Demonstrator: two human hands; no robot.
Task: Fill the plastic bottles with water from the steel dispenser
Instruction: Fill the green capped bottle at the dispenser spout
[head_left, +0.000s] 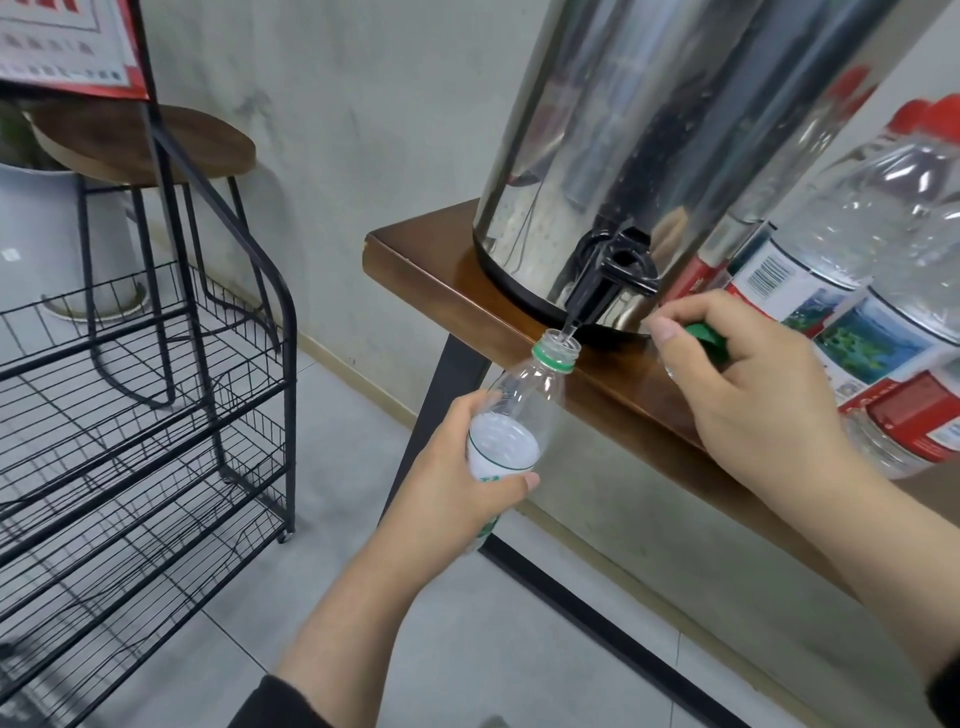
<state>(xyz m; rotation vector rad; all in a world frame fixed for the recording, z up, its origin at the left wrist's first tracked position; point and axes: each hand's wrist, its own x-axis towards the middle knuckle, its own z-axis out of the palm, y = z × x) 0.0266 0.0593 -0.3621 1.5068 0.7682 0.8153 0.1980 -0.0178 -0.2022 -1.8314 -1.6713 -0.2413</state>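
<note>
Item 1: tall polished steel dispenser (649, 130), cylindrical, with a black base band, standing on the near corner of a brown wooden table with black metal legs (415, 260). Its black plastic tap (613, 275) juts past the table edge; a thin stream of water falls from the spout.

Item 2: small clear plastic bottle with a green neck ring (524, 400), uncapped, held tilted just beyond the table edge, its mouth directly under the tap and receiving the stream. The white label carries green print (too blurred to read). Left hand (457, 493) wraps the label section, thumb across the front, fingers behind.

Item 3: green plastic bottle cap (706, 338), tucked in the curled fingers of the right hand (748, 384). This hand hovers over the table edge just right of the tap; whether its fingertips touch the tap lever cannot be told.

Item 4: group of large clear plastic bottles with red caps and red-and-white labels (857, 291), on the table right of the dispenser. Labels show a barcode and a green-blue landscape picture; the lettering is unreadable.

Item 5: black wire tiered rack on castors (156, 415), on the grey tiled floor, left.

Item 6: round wooden-topped stool with black legs (150, 145), behind the rack, beside a white pot (36, 234).

Item 7: red-bordered poster (67, 47), upper left, with illegible characters.
</note>
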